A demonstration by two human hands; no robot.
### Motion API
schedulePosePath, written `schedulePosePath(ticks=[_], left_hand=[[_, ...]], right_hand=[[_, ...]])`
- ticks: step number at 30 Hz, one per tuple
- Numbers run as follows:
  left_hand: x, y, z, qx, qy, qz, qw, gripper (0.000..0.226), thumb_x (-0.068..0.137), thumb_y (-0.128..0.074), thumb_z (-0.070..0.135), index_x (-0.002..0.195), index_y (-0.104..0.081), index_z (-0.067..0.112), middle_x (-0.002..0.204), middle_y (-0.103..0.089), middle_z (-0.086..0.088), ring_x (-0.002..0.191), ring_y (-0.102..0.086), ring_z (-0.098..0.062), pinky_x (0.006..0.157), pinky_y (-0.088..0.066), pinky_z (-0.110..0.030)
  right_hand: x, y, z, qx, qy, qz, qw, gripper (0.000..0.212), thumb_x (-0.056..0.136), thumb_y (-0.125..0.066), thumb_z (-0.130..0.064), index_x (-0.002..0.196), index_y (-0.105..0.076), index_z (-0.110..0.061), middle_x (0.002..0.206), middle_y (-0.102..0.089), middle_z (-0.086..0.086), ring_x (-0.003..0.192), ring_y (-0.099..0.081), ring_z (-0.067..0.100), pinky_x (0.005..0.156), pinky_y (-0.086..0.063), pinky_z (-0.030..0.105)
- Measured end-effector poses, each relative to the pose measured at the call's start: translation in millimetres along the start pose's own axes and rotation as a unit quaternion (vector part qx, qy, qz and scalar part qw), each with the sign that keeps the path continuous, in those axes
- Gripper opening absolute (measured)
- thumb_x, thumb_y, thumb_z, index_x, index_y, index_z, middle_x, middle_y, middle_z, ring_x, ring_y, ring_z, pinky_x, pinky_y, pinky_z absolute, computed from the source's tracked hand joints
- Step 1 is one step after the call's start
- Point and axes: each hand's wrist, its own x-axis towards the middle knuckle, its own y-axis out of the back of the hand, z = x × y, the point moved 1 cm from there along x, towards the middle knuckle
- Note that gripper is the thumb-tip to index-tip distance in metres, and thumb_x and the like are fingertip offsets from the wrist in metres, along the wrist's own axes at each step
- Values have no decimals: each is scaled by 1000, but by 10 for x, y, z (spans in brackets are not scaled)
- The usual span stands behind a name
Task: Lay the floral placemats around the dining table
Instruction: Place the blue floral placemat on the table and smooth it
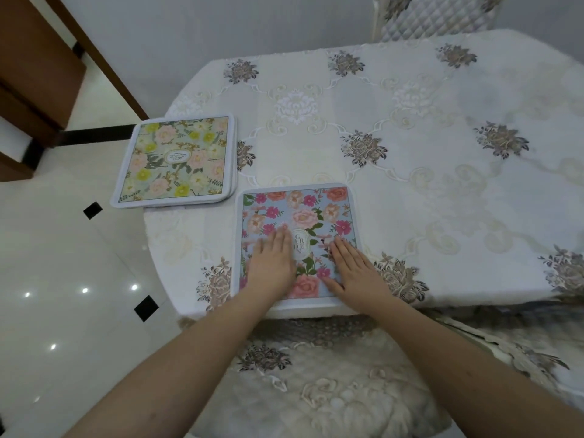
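Blue mat (297,216) lay flat on the table (410,128) at the near edge, its front border level with the table's rim, directly in front of the near chair (331,390). That placement suits a seat position, so I judged this mat to be the first one set.

Left hand (273,265) rested palm-down on the mat's left half, fingers straight and together, gripping nothing. Right hand (354,268) did the same on the right half, fingers extended and slightly spread, thumb out toward the mat's centre. Both flat palms pointed to pressing or smoothing the mat, or squaring it to the edge, rather than lifting it. The central oval label showed between the two hands.

Stack (177,159) of remaining mats sat at the table's left corner, yellow-and-pink mat on top, with its outer corner overhanging the rim. Layered edges along its right side showed several mats beneath; the count could not be read. The stack lay just beside the blue mat's far left corner, not touching it, within reach of the left hand for the next pick.

Far chair (436,17) stood at the opposite side; no mat lay before it yet. Task judged early.
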Motion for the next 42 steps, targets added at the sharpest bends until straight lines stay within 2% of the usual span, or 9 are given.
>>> schedulePosePath(ticks=[5, 11, 20, 23, 29, 31, 33, 37, 42], left_hand=[[7, -189, 434, -49, -119, 16, 992, 59, 107, -17, 41, 159, 2, 19, 166, 10, 3, 154, 7, -15, 123, 8, -38], [-168, -423, 120, -37, -145, 25, 988, 59, 106, -13, 48, 156, 9, 26, 164, 15, 8, 151, 17, -10, 123, 11, -35], [-508, -433, -529, 12, -84, -5, 996, 67, 96, 11, 60, 154, 21, 26, 163, 25, 6, 148, 27, -10, 121, 16, -34], [-652, -407, -721, 6, -55, -18, 998, 69, 93, 15, 62, 153, 24, 28, 161, 27, 9, 149, 25, -9, 124, 9, -36], [-885, -331, -868, 11, -42, -74, 996, 68, 97, 5, 61, 154, 20, 27, 163, 24, 7, 151, 17, -11, 123, 5, -37], [-948, -273, -885, 10, -36, -95, 995, 78, 89, 12, 66, 157, 14, 26, 164, 19, 6, 153, 10, -15, 124, -4, -41], [-1022, -207, -893, 13, -31, -114, 993, 77, 93, 4, 66, 159, 6, 25, 167, 8, 2, 155, -2, -21, 123, -16, -44], [-1234, -49, -921, -3, -22, -63, 998, 68, 102, -16, 59, 159, -13, 22, 156, -38, -9, 139, -42, -28, 108, -40, -43], [-1610, 224, -922, -1, -57, -7, 998, 67, 102, -16, 59, 152, -34, 18, 151, -47, -8, 138, -44, -26, 110, -38, -43]], right_hand=[[23, -12, -18, -15, -4, -2, 1000, 73, 99, -8, -63, 146, 27, -20, 161, 25, -1, 142, 30, 7, 115, 20, 27], [13, 15, -18, -13, -2, -8, 1000, 75, 97, -9, -64, 147, 27, -21, 157, 30, -4, 144, 26, 7, 118, 16, 29], [-8, 66, -40, -28, -7, -43, 999, 76, 97, -7, -64, 147, 29, -20, 162, 27, 1, 146, 27, 10, 115, 19, 28], [21, 105, -109, -38, -23, -62, 997, 80, 97, -5, -65, 152, 23, -14, 162, 24, 5, 149, 23, 16, 115, 19, 30], [-57, 237, -409, -51, -87, -72, 992, 73, 105, -18, -51, 155, 12, -8, 165, 14, 10, 153, 9, 24, 122, -4, 38], [-151, 270, -536, -64, -100, -97, 988, 71, 105, -23, -45, 156, 8, -6, 165, 12, 13, 153, 4, 27, 122, -10, 40], [-255, 315, -658, -83, -99, -117, 985, 72, 103, -30, -45, 157, -2, -6, 165, 2, 16, 152, -8, 31, 121, -15, 43], [-495, 439, -891, -105, -106, -133, 980, 62, 100, -35, -52, 147, -36, -12, 153, -39, 15, 136, -41, 31, 114, -31, 46], [-863, 625, -1298, -10, -135, -86, 987, 68, 100, -37, -53, 156, -23, -17, 162, -25, 8, 146, -30, 27, 117, -28, 46]])
